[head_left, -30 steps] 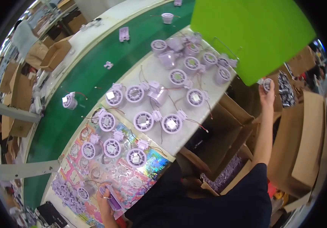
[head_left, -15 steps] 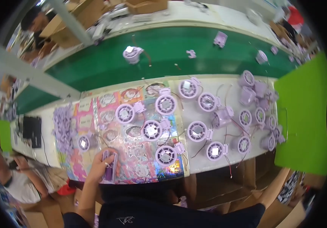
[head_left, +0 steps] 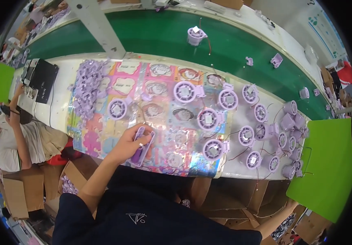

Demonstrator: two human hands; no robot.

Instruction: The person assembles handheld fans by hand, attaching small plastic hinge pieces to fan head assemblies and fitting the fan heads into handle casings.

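Fingers [head_left: 138, 131] of the left hand [head_left: 127, 144] still clasp an oblong purple plastic piece [head_left: 147, 150], while a flat lime-green panel [head_left: 323, 169] now part-covers the right hand [head_left: 292, 203], whose grip I cannot tell.

- White table [head_left: 234, 165], busy across its length!
- Colourful printed sheet [head_left: 165, 159], spread flat!
- Lilac round housings [head_left: 246, 136], wires trailing, crowding the right!
- Black box [head_left: 46, 81], far left!

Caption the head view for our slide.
Left hand holds a purple part over a patterned sheet, near round lilac housings.
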